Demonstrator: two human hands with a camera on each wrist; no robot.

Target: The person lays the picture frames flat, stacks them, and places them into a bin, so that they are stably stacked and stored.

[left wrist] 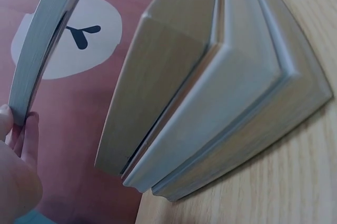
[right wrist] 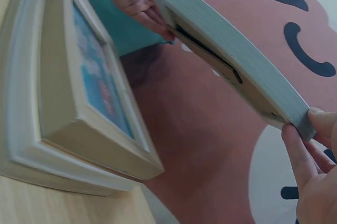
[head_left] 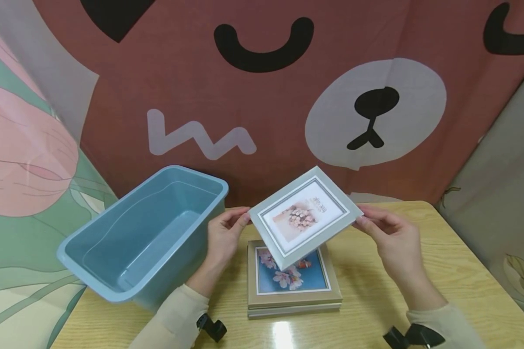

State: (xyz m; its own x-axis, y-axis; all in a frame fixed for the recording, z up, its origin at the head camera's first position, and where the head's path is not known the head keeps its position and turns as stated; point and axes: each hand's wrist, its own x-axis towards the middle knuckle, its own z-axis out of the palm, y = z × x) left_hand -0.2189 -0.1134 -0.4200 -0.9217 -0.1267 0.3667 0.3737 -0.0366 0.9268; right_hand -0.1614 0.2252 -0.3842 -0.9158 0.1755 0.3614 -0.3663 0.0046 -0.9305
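A pale grey picture frame [head_left: 304, 218] with a flower print is held in the air, tilted, by two opposite corners. My left hand [head_left: 224, 237] pinches its left corner between thumb and fingers. At the right corner, my right hand [head_left: 395, 240] grips it the same way. Below lies a stack of picture frames; the top one, a beige picture frame [head_left: 294, 299], shows blossoms on blue and is partly covered by the raised frame. From the left wrist, three stacked layers show, including a whitish frame [left wrist: 210, 113] in the middle. The raised frame's back [right wrist: 210, 58] carries a dark slot.
A blue plastic tub [head_left: 141, 291] stands left of the stack, close to my left hand; its visible inside holds nothing. Everything rests on a light wood table [head_left: 454, 291]. Behind the table hangs a cloth [head_left: 270, 97] with a cartoon bear.
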